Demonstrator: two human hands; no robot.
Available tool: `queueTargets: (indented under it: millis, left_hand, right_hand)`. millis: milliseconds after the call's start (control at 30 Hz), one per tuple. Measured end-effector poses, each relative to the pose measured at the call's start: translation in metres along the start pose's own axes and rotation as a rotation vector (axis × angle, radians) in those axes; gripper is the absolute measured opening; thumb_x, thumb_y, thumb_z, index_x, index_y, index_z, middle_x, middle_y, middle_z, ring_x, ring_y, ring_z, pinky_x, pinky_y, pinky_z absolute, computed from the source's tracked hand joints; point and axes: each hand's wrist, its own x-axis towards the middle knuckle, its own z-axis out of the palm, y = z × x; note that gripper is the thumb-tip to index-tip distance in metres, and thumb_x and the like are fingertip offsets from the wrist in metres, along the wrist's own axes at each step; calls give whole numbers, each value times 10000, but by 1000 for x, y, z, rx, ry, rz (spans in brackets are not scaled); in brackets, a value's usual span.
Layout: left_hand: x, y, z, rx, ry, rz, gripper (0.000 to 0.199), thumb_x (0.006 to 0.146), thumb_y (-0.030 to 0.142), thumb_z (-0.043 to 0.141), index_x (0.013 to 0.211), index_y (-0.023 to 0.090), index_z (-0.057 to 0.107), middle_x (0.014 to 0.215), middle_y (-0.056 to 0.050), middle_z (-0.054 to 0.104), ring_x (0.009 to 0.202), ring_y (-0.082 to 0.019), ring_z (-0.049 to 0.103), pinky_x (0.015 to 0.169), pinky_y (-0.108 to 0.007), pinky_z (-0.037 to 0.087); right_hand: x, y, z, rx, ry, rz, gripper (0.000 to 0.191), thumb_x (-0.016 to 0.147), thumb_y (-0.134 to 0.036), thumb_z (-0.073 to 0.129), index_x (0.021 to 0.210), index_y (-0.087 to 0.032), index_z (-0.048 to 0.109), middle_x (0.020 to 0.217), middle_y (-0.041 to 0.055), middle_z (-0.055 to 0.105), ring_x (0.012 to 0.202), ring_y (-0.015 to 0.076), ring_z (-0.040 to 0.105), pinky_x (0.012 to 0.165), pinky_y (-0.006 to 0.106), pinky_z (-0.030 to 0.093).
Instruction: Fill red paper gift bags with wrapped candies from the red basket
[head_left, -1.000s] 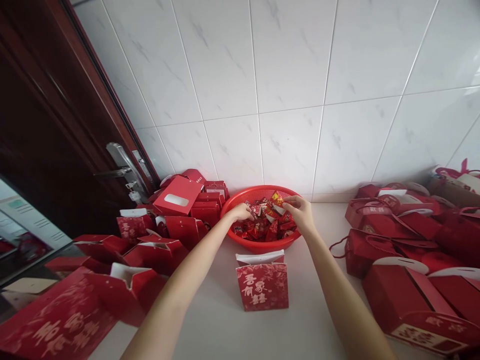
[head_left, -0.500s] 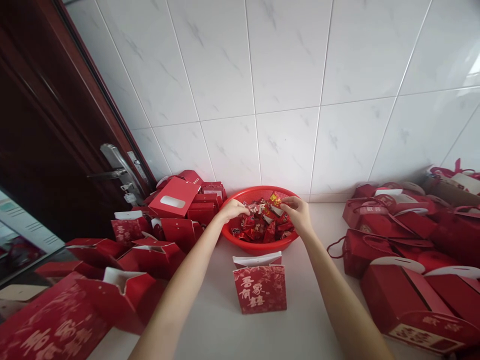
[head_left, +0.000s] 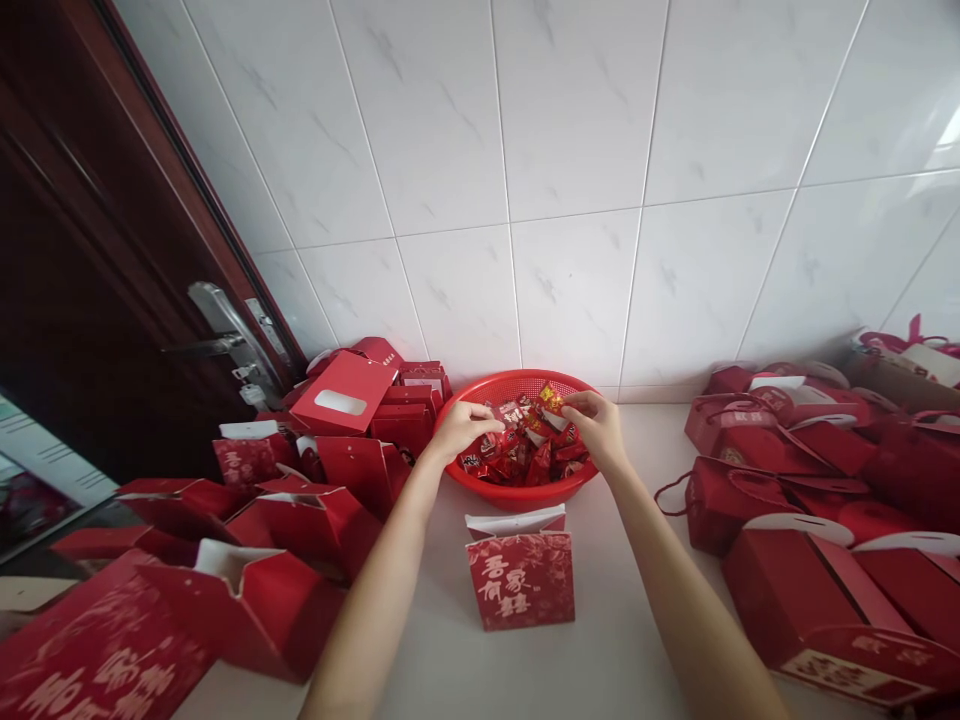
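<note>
A: How are the two grips placed?

B: Both are over the red basket (head_left: 517,491). The left grip (head_left: 463,431) has its fingertips drawn together beside a pale pink packet (head_left: 512,412); whether it grasps anything, I cannot tell. The right grip (head_left: 598,420) has its fingertips at the edge of a gold-and-red packet (head_left: 551,396), but I cannot tell if it is clenched on that or merely touching.

A: And the rest?

B: Red packets (head_left: 517,462) lie loosely heaped in the basket, below and between the grips.

A: How would you handle them?

B: One at a time, by an edge, pressing lightly; they look slick and could slip. I'd lift straight up, so neighbours aren't dragged out as well.

A: What's nearby?

B: A pale surface (head_left: 607,580) carries the basket. On the near side of both grips stands a printed red box (head_left: 521,585). Open red boxes (head_left: 330,525) crowd left of the left grip; handled red boxes (head_left: 795,575) sit well right of the right grip.

A: And the room?

B: A white tiled wall (head_left: 577,130) rises just beyond the grips, and a dark door (head_left: 67,200) with a metal handle (head_left: 241,345) is farther left of the left grip.
</note>
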Motion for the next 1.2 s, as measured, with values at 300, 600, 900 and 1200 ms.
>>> queueTargets:
  millis: [300,600,900,1200]
  left_hand:
    - [-3,-5,2,27,-20,24,114,616,314,753,626,200,744,706,-12,726,730,-189,640,740,-295,488]
    - [-6,2,-3,-70,91,40,172,588,338,789,668,187,770,795,-42,765,819,-221,672,815,-316,509]
    - [-10,14,8,-322,150,29,289,525,362,838,726,162,783,767,-52,754,757,-194,660,786,-326,512]
    - [-10,18,10,-546,208,-48,347,424,226,883,746,139,785,761,-53,757,746,-188,695,759,-327,547]
  right_hand:
    - [1,0,-1,-44,-11,-6,155,678,-339,647,765,-216,684,818,62,752,793,237,680,729,361,541]
    - [-1,-4,0,-157,-27,13,101,680,-278,624,738,-223,687,798,59,746,793,253,684,782,404,531]
    - [-12,-33,7,41,-376,-76,351,773,-467,737,1019,-222,691,975,77,756,905,255,717,803,398,577]
    - [-15,-41,9,255,-260,-49,297,746,-424,744,846,-239,534,884,18,693,853,197,674,776,339,570]
